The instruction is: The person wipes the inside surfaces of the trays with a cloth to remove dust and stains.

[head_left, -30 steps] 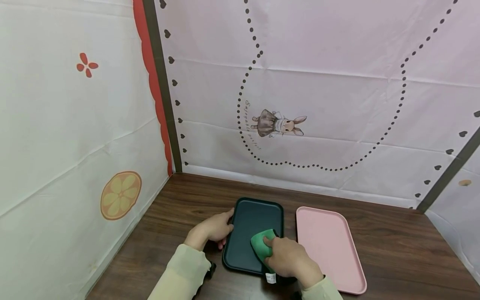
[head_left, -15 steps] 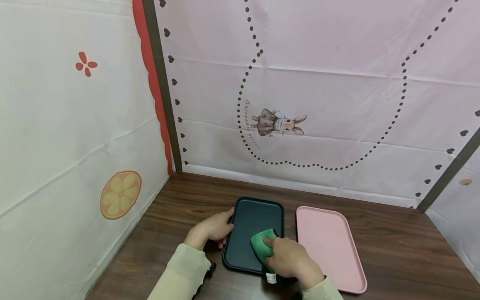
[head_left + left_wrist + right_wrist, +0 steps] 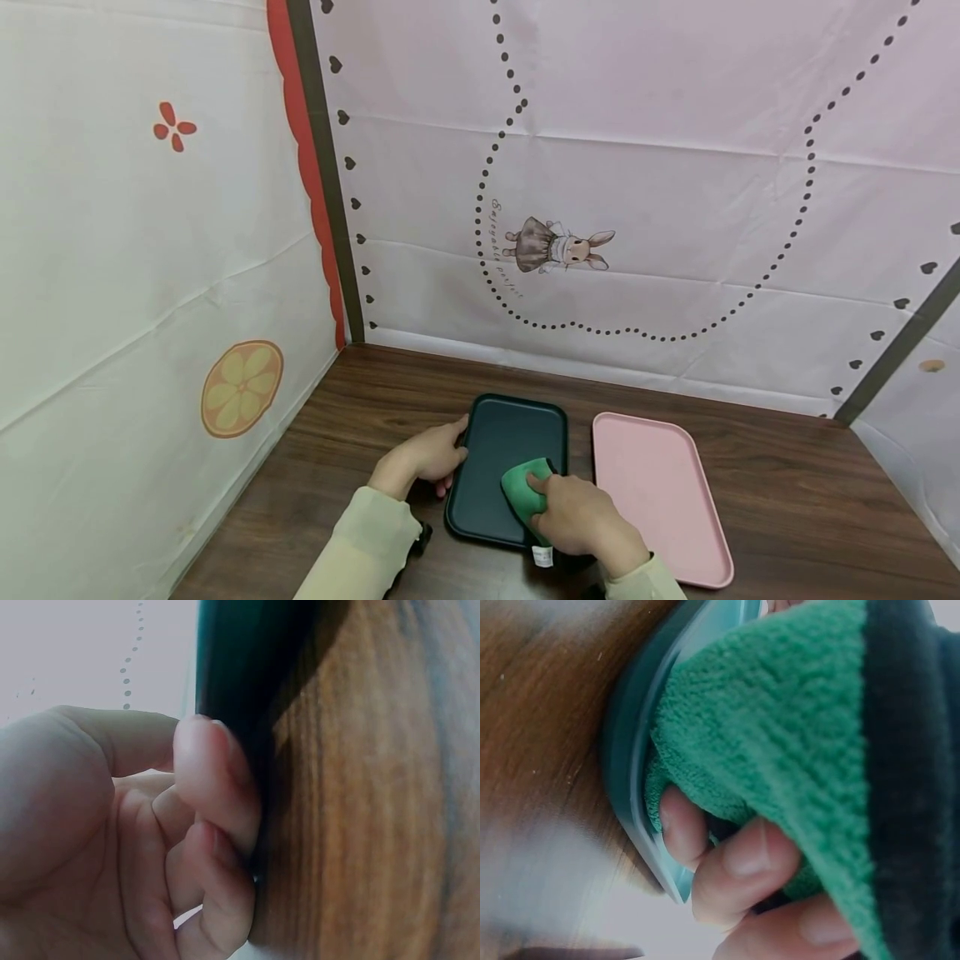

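A dark teal tray [image 3: 498, 450] lies on the wooden table, its long side pointing away from me. My left hand [image 3: 423, 458] grips the tray's left edge; in the left wrist view the fingers [image 3: 214, 780] curl against the tray's side [image 3: 225, 667], close to the tabletop. Over the tray's near right corner, my right hand [image 3: 577, 512] holds a green cloth [image 3: 523, 490] with a white tag [image 3: 542, 556]. The right wrist view shows fingertips [image 3: 750, 851] curled into the fuzzy cloth [image 3: 765, 712], which has a dark border and touches the tray's inner corner.
To the right of the dark tray lies a pink tray [image 3: 660, 492], a narrow gap between them. Brown wooden tabletop [image 3: 787, 492] surrounds both. A printed white cloth wall [image 3: 637, 208] stands behind, with another [image 3: 135, 292] on the left.
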Action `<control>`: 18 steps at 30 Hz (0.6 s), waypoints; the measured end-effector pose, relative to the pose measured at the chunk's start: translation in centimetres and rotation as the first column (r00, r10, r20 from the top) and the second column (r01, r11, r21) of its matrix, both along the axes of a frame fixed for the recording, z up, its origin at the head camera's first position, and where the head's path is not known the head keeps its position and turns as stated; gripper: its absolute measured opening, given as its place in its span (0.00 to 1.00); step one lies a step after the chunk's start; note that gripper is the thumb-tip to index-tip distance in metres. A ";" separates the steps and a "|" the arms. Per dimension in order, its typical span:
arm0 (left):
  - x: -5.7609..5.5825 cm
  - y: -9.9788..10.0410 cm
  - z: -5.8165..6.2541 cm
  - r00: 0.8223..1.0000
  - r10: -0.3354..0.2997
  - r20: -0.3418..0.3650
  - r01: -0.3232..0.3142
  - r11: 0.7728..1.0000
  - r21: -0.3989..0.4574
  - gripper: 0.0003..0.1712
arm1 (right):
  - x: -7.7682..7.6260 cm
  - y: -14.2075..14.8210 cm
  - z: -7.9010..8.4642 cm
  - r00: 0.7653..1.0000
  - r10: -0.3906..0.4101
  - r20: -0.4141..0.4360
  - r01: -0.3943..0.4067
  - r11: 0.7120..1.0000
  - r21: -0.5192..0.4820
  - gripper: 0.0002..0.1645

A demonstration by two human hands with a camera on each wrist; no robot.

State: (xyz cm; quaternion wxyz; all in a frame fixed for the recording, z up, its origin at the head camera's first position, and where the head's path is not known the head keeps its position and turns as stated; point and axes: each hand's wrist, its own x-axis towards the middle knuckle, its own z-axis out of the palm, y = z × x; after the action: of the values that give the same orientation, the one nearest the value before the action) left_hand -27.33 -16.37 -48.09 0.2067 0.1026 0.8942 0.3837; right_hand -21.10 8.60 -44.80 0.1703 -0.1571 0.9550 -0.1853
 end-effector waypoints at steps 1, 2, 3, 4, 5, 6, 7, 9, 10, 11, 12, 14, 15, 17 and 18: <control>0.0 0.0 0.1 1.000 0.001 0.001 -0.001 1.000 0.000 0.38 | 0.0 0.0 0.0 1.000 0.000 -0.004 0.000 1.000 -0.003 0.35; 0.1 0.0 0.1 1.000 0.002 0.003 -0.002 1.000 0.000 0.38 | 0.0 0.1 0.0 1.000 0.002 -0.007 -0.002 1.000 -0.005 0.35; 0.1 0.0 0.2 1.000 0.004 0.003 -0.004 1.000 -0.001 0.38 | 0.0 0.1 -0.1 1.000 0.003 -0.010 -0.003 1.000 -0.008 0.35; 0.1 0.1 0.3 1.000 0.006 0.003 -0.006 1.000 -0.001 0.38 | 0.0 0.2 -0.1 1.000 0.005 -0.014 -0.005 1.000 -0.009 0.35; 0.2 0.1 0.3 1.000 0.007 0.004 -0.007 1.000 -0.001 0.38 | 0.0 0.2 -0.1 1.000 0.007 -0.020 -0.007 1.000 -0.009 0.35; 0.2 0.1 0.3 1.000 0.008 0.005 -0.008 1.000 0.000 0.38 | 0.0 0.2 -0.1 1.000 0.009 -0.024 -0.009 1.000 -0.009 0.35; 0.1 0.1 0.3 1.000 0.009 0.007 -0.009 1.000 0.000 0.38 | 0.1 0.3 -0.1 1.000 0.009 -0.026 -0.009 1.000 -0.013 0.35; 0.1 0.1 0.3 1.000 0.011 0.013 -0.012 1.000 0.002 0.38 | 0.1 0.4 -0.2 0.999 0.011 -0.032 -0.011 1.000 -0.016 0.36; 0.1 0.1 0.2 1.000 0.013 0.018 -0.013 1.000 0.008 0.38 | 0.2 0.4 -0.2 0.999 0.012 -0.040 -0.012 1.000 -0.015 0.36; 0.0 0.1 0.2 1.000 0.012 0.022 -0.012 1.000 0.013 0.38 | 0.2 0.5 -0.3 0.999 0.011 -0.045 -0.012 1.000 -0.016 0.36; -0.1 0.0 0.1 0.999 0.014 0.031 -0.014 1.000 0.012 0.38 | 0.3 0.5 -0.3 0.999 0.012 -0.052 -0.013 1.000 -0.018 0.36; -0.2 0.0 0.0 0.999 0.018 0.041 -0.018 1.000 0.013 0.38 | 0.3 0.5 -0.4 0.998 0.013 -0.066 -0.014 1.000 -0.023 0.36; -0.2 -0.1 0.0 0.999 0.019 0.045 -0.019 1.000 0.014 0.39 | 0.4 0.6 -0.5 0.997 0.013 -0.075 -0.015 1.000 -0.024 0.36; -0.3 -0.1 -0.2 0.998 0.022 0.051 -0.023 1.000 0.015 0.39 | 0.5 0.6 -0.5 0.996 0.013 -0.088 -0.015 0.999 -0.028 0.36; -0.3 -0.2 -0.2 0.998 0.024 0.054 -0.025 1.000 0.018 0.39 | 0.5 0.7 -0.5 0.995 0.013 -0.095 -0.016 0.999 -0.028 0.36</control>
State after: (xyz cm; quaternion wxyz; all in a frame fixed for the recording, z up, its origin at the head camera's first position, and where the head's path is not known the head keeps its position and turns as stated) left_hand -27.67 -16.55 -48.28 0.2251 0.0829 0.8859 0.3970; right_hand -20.58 9.26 -45.32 0.1237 -0.1752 0.9580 -0.1902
